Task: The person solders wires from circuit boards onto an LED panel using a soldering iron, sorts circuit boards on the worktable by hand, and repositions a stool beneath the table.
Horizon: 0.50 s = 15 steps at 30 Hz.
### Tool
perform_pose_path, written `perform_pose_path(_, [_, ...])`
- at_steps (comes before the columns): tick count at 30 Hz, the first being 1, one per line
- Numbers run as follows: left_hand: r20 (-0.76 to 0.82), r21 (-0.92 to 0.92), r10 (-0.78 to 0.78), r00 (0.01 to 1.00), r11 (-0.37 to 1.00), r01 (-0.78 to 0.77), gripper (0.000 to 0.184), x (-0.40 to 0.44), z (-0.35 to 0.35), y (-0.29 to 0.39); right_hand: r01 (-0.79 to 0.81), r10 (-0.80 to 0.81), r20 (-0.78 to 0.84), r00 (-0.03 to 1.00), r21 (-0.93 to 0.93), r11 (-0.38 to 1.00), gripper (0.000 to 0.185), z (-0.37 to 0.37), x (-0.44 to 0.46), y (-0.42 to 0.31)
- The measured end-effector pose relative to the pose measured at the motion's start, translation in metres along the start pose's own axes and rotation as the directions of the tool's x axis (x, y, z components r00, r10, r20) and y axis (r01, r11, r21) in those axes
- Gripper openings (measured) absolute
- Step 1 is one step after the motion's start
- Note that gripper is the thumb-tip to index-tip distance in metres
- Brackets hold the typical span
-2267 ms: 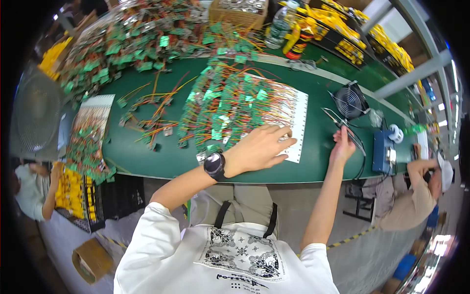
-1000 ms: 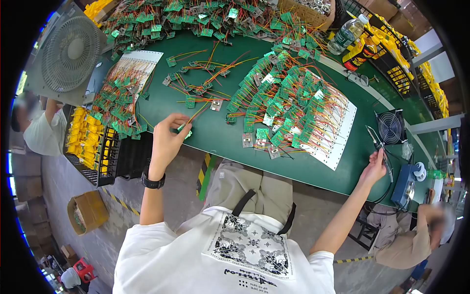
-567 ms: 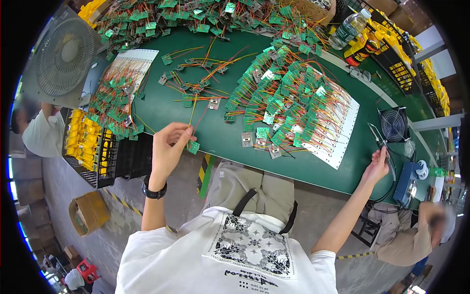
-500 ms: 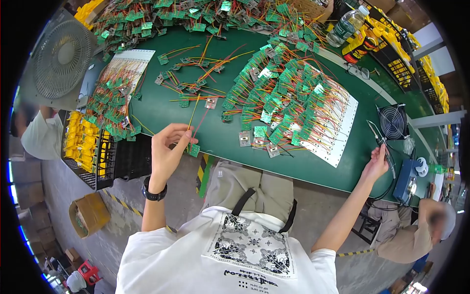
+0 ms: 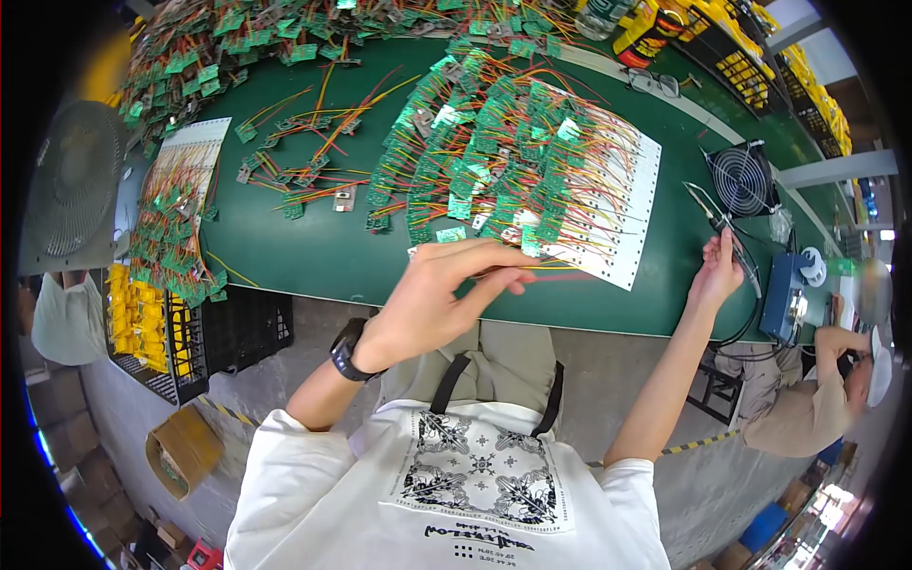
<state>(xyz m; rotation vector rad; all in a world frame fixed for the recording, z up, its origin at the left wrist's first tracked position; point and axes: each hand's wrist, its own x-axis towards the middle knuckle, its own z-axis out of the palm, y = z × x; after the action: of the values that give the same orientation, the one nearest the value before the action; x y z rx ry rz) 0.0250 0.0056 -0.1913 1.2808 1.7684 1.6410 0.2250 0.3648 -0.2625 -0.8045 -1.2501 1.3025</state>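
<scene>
My left hand (image 5: pixel 454 290) is over the near table edge, in front of the white perforated sheet (image 5: pixel 638 223). Its thumb and fingers are pinched on thin red and yellow wires (image 5: pixel 568 276), which stick out to the right; whatever is at their other end is hidden behind the hand. On the sheet lie rows of green circuit boards (image 5: pixel 480 176) with red and yellow wires. At the right, my right hand (image 5: pixel 717 273) is closed around a soldering iron (image 5: pixel 714 217), its tip pointing up and left beside a small black fan (image 5: pixel 743 180).
A blue soldering station (image 5: pixel 787 294) stands at the right edge. More boards are heaped along the back (image 5: pixel 247 47) and on a second sheet (image 5: pixel 195 142) at left. A black crate (image 5: pixel 185 347) holds yellow parts. Another person (image 5: pixel 807 399) sits at lower right.
My left hand has swung right with the wires, from the left part of the table to the white sheet; the wires now point right. My right hand keeps hold of the soldering iron. The view has shifted.
</scene>
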Motion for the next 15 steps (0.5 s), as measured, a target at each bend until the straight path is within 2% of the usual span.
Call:
perform_pose_path(1, [0.013, -0.007, -0.001, 1.000, 1.000, 0.002, 0.013, 0.007, 0.006, 0.003, 0.000, 0.000, -0.013, 1.000, -0.008, 1.000, 0.015, 0.000, 0.000, 0.000])
perform_pose_path(3, [0.196, 0.078, -0.064, 0.978, 0.996, 0.049, 0.017, 0.020, 0.018, 0.007, -0.012, 0.012, -0.013, 1.000, -0.007, 1.000, 0.016, 0.001, 0.000, -0.001])
perform_pose_path(4, [0.189, 0.100, 0.035, 0.981, 0.993, -0.055, 0.016, 0.023, 0.027, 0.000, -0.014, 0.014, -0.017, 1.000, -0.020, 1.000, 0.016, 0.002, -0.001, -0.002])
perform_pose_path(5, [0.201, 0.095, 0.034, 0.979, 0.994, -0.054, 0.016, 0.027, 0.032, -0.005, -0.015, 0.015, -0.029, 0.999, -0.025, 1.000, 0.016, 0.002, 0.000, -0.002])
perform_pose_path(7, [0.221, 0.259, 0.163, 0.962, 0.941, -0.219, 0.010, 0.034, 0.039, -0.011, -0.034, 0.034, -0.032, 0.999, -0.019, 0.999, 0.016, 0.002, 0.000, -0.002])
perform_pose_path(11, [0.284, 0.351, 0.179, 0.942, 0.895, -0.276, 0.006, 0.047, 0.040, -0.017, -0.037, 0.036, -0.038, 0.999, -0.013, 0.999, 0.017, 0.002, 0.001, -0.002])
perform_pose_path(13, [0.275, 0.369, 0.078, 0.958, 0.912, -0.180, 0.005, 0.053, 0.040, -0.010, -0.024, 0.024, -0.036, 0.999, -0.008, 1.000, 0.017, 0.001, 0.002, -0.003])
perform_pose_path(15, [0.319, 0.386, 0.100, 0.942, 0.895, -0.226, 0.006, 0.053, 0.045, -0.014, -0.040, 0.040, -0.007, 0.999, -0.012, 0.999, 0.015, 0.001, 0.001, -0.004])
